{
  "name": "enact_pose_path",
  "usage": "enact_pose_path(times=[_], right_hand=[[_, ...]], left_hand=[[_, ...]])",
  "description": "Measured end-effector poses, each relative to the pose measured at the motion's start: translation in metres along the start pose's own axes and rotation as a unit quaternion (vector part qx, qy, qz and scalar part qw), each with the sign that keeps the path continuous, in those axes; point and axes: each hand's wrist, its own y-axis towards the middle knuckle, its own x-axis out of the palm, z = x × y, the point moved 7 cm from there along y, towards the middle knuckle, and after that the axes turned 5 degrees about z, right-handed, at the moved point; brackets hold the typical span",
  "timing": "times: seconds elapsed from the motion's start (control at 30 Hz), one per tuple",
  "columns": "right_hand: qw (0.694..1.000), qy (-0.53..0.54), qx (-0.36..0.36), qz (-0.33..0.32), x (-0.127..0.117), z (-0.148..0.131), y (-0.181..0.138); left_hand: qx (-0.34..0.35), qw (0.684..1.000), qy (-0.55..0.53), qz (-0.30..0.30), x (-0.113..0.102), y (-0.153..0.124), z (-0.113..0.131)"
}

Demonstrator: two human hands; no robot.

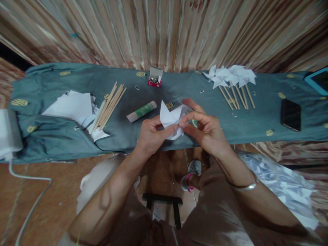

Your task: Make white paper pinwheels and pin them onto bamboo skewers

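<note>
My left hand and my right hand are both closed on a folded white paper pinwheel head, held just above the near edge of a table covered in grey-blue cloth. The left fingers pinch its lower left side, the right thumb and forefinger pinch its centre. A small green-edged thing shows between my right fingers; I cannot make it out. A glue stick lies on the cloth just left of my hands.
Loose wooden sticks and white paper sheets lie at the left. A small open red box of pins stands at the back. Finished paper pinwheels on sticks lie at the right, next to a black phone.
</note>
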Motion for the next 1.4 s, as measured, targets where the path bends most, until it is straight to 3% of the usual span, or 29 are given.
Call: enact_pose_path(times=[0.33,0.57,0.77,0.93,1.17,1.4], right_hand=[[0.998,0.027,0.051,0.015,0.006,0.011,-0.001],[0.990,0.078,0.058,0.099,0.005,0.020,-0.001],[0.950,0.244,0.193,0.031,0.022,0.035,0.000],[0.913,0.310,0.263,0.038,0.026,0.034,-0.001],[0.904,0.328,0.270,0.056,0.030,0.033,0.000],[0.914,0.304,0.262,0.054,0.030,0.036,0.000]], left_hand=[[0.007,0.999,0.030,0.015,-0.007,0.003,-0.002],[-0.035,0.999,-0.003,0.023,-0.010,0.001,-0.004],[-0.069,0.997,-0.008,0.029,-0.012,0.001,-0.010],[-0.100,0.994,-0.021,0.024,-0.010,0.001,-0.015],[-0.120,0.992,-0.032,0.029,-0.010,0.003,-0.015],[-0.092,0.995,-0.002,0.025,-0.012,0.008,-0.016]])
